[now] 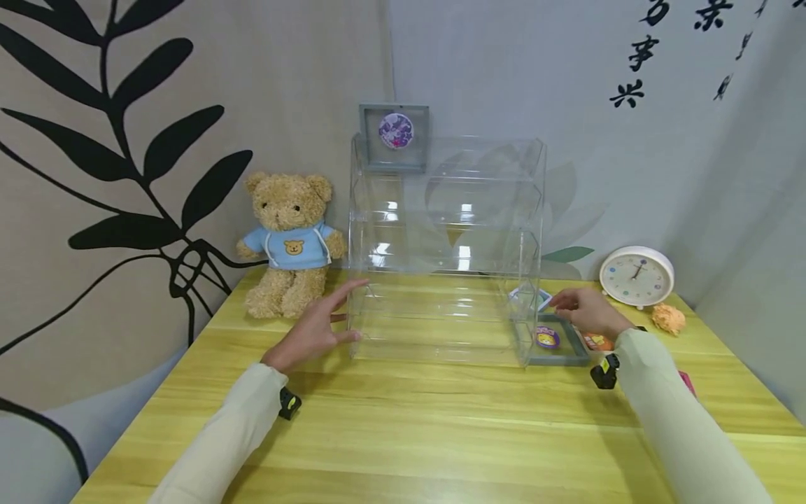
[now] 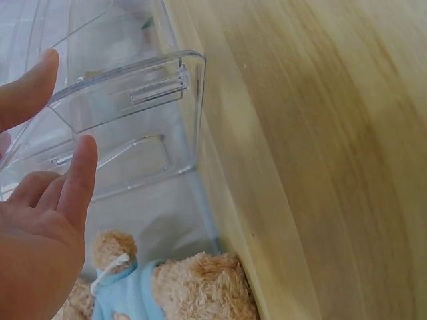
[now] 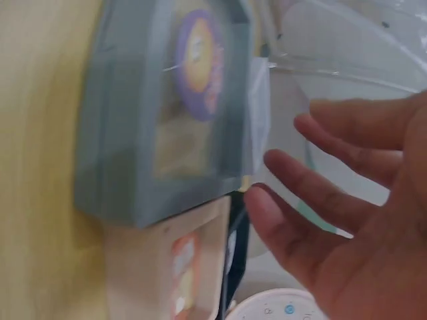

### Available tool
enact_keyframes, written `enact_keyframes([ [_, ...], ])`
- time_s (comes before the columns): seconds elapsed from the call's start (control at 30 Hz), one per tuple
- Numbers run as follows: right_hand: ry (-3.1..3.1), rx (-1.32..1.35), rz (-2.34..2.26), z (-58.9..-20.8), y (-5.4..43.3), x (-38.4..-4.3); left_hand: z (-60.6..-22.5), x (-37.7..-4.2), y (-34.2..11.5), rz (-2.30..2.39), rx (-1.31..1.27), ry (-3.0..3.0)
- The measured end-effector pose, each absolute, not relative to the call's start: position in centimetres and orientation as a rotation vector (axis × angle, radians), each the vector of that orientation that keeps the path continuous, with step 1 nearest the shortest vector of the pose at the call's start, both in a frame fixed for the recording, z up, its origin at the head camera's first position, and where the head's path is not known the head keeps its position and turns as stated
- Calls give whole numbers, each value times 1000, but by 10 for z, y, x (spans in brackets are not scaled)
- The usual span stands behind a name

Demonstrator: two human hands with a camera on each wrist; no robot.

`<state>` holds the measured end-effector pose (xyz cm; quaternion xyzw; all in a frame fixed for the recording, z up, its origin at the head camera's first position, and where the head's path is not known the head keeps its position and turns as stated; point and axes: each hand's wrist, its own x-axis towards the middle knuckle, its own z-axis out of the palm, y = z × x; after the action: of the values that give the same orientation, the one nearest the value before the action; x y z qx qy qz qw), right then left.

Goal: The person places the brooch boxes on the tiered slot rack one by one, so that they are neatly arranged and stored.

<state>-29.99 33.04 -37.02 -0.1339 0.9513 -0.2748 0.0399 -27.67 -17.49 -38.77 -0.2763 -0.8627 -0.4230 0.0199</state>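
Note:
A clear tiered display stand [image 1: 441,274] is upright in the middle of the table. Beside its left edge is my left hand [image 1: 311,332], thumb and fingers spread; whether they touch the plastic I cannot tell. Over at the right, my right hand [image 1: 588,311] hovers by several small box frames, its loosely bent fingers holding nothing. Nearest is a grey frame [image 1: 557,361] with a purple-and-yellow round badge. A beige frame [image 3: 143,267] with an orange badge lies beside it, partly covered by my hand in the head view. Behind is a white-and-blue frame [image 1: 543,301].
On the stand's top tier, at its left, another grey frame [image 1: 376,155] holds a purple round badge. A teddy bear [image 1: 292,210] in a blue hoodie sits left of the stand. To the right are a white clock [image 1: 637,276], a crumpled orange object [image 1: 669,318] and something pink [image 1: 688,382].

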Motion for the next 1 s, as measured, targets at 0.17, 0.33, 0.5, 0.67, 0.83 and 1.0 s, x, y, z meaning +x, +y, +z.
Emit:
enact_keyframes([
  [0.17,2985,-421,-728,-384,334,-310,-386,-275,-176,-1327,-846,-2672],
  [0.33,3028,-359,-655,-395,334,-318,-387,-275,-176,-1313,-854,-2673],
  [0.5,3041,-306,-537,-399,332,-324,-388,-275,-176,-1320,-831,-2689],
  [0.67,3037,-246,-474,-402,331,-328,-388,-275,-174,-1338,-823,-2697],
  [0.83,3046,-222,-414,-404,329,-330,-387,-275,-174,-1345,-823,-2696],
  [1.0,3090,-321,-403,-402,333,-334,-386,-275,-175,-1363,-826,-2683],
])
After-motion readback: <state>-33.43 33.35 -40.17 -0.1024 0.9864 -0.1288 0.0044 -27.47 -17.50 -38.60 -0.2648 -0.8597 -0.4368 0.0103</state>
